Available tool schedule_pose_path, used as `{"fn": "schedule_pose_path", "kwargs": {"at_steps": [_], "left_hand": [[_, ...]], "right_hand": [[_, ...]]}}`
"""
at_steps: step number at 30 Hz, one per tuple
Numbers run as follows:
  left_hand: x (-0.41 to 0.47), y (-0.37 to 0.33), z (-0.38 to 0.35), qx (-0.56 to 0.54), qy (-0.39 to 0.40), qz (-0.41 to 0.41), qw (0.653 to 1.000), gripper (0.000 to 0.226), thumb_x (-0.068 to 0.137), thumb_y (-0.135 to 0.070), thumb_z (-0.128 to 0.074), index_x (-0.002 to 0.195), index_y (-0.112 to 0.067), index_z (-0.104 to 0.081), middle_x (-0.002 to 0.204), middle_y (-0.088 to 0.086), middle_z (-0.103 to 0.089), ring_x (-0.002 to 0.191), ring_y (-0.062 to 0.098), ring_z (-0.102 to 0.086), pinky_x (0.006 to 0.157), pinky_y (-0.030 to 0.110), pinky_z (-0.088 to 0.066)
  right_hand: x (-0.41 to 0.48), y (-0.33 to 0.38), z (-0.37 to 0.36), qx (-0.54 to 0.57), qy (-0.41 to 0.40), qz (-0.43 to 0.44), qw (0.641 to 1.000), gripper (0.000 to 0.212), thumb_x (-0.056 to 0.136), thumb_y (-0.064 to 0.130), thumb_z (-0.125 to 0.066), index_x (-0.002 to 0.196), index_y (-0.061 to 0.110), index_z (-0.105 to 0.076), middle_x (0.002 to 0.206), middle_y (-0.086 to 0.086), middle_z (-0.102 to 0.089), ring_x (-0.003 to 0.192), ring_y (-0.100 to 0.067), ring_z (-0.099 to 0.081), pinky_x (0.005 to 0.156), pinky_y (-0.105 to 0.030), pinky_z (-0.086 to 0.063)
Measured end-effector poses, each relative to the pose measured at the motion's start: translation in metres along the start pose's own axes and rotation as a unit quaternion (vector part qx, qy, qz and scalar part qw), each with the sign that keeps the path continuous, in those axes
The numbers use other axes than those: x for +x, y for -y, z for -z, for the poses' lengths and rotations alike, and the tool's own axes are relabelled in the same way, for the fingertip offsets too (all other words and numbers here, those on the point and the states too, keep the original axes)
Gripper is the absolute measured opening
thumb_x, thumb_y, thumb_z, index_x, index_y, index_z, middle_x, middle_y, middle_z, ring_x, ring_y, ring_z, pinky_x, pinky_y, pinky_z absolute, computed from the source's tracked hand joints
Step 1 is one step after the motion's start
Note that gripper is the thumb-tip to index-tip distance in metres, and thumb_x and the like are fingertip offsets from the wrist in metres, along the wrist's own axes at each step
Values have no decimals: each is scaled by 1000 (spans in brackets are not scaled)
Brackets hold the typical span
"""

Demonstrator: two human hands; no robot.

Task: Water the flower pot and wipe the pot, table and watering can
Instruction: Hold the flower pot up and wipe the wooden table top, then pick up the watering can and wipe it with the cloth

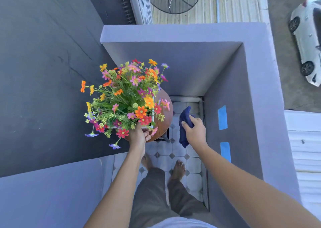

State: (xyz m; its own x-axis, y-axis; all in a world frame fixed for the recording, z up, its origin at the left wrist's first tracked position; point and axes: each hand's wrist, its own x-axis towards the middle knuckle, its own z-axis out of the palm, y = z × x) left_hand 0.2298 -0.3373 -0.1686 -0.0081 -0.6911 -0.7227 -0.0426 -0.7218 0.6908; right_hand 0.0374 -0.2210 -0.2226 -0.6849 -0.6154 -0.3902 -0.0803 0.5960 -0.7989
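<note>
A bunch of orange, pink, red and yellow flowers (125, 97) fills a white pot (152, 113) whose rim barely shows under the blooms. The pot stands on a small round brown table (164, 120). My left hand (139, 135) grips the pot's near edge beneath the flowers. My right hand (195, 130) hovers to the right of the table, closed around a dark blue cloth (185, 123) that hangs down over the tiled floor. No watering can is in view.
I stand barefoot on a narrow balcony with a white-and-grey tiled floor (178, 151). Grey parapet walls (225, 92) close in ahead and on the right, with two blue tape strips (222, 117). A dark wall stands on the left.
</note>
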Motion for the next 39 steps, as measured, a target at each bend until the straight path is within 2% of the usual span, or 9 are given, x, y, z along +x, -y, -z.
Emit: {"fn": "schedule_pose_path", "kwargs": {"at_steps": [3,6,8,11,15,21,29,35,39], "left_hand": [[19,21,6,11,-14,23,1000,44,105,-14,-30,138,11,-43,78,3,-41,53,14,-36,50,31,-32],[25,29,9,18,8,14,1000,52,108,-21,-33,141,20,-32,65,0,-35,49,16,-33,64,39,-45],[20,27,10,37,7,6,999,63,110,-32,-39,137,25,-33,59,1,-39,48,17,-35,56,36,-37],[2,24,10,83,16,-13,996,58,108,-46,-42,117,9,-56,69,11,-58,48,17,-40,46,32,-29],[-24,32,11,188,89,-12,978,73,103,-53,-53,160,-15,-28,98,23,-70,68,37,-56,57,41,-41],[-88,15,0,350,205,-145,902,34,104,-36,-53,126,-12,-63,91,5,-75,81,26,-65,72,38,-48],[-239,-2,-74,294,425,-145,844,25,101,-36,-56,112,-14,-63,88,5,-68,62,17,-47,56,31,-37],[-350,53,-104,287,555,-120,771,24,100,-34,-61,107,-11,-59,83,4,-57,55,16,-39,51,30,-30],[-417,108,-108,291,628,-96,716,22,103,-32,-58,118,-16,-62,87,4,-59,52,15,-33,47,28,-25]], "right_hand": [[-23,11,8,46,-21,-23,998,22,100,28,-66,118,18,-71,112,-6,-58,102,-29,-61,93,-41,-50],[-47,26,17,100,-33,-30,994,9,99,22,-65,105,21,-72,108,-8,-60,98,-30,-62,89,-41,-51],[-62,35,20,120,-43,-38,991,9,98,19,-64,102,21,-72,107,-8,-62,98,-30,-63,88,-41,-51],[-82,47,21,148,-61,-50,986,10,99,18,-63,102,19,-73,106,-6,-66,96,-27,-66,85,-40,-53],[-117,63,26,206,-102,-58,972,11,98,16,-62,102,13,-72,97,-6,-71,91,-26,-67,80,-36,-52],[-185,89,52,275,-181,-44,943,18,97,22,-66,112,15,-74,108,-2,-73,100,-23,-70,89,-37,-55],[-312,109,171,356,-403,-20,843,22,98,30,-73,114,15,-72,104,-2,-77,99,-22,-72,83,-33,-56],[-423,88,241,382,-542,-4,749,16,98,26,-73,111,16,-73,100,-3,-74,91,-20,-69,77,-31,-54],[-487,55,261,429,-601,-2,674,23,100,21,-71,123,21,-74,114,-5,-76,105,-24,-71,87,-39,-56]]}}
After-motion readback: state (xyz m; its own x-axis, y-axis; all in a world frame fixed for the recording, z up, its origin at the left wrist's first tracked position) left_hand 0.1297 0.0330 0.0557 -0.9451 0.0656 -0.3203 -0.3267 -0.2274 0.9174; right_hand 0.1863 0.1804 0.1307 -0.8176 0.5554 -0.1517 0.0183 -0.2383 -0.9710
